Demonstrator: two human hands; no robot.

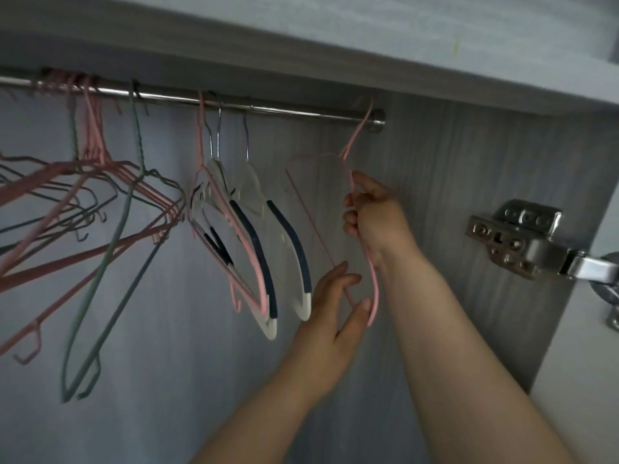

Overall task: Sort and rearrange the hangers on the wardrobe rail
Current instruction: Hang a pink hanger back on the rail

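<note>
While pink and green hangers (100,182) tangle at the left end of the rail (167,95) and white hangers (288,262) hang mid-rail, left hand (331,313), fingers nearly straight, steadies the pink wire hanger (377,296) low. Right hand (371,209) grips its shoulder, hook at the rail's right end. Judgement: lift hook clear before sliding.

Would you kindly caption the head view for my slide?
Right hand grips, left hand touches pink hanger at rail's right end.

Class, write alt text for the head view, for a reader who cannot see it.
The right hand grips a pink wire hanger at the right end of the wardrobe rail; the left hand reaches to its lower corner. Further left hang white padded hangers and tangled pink and green hangers.
</note>
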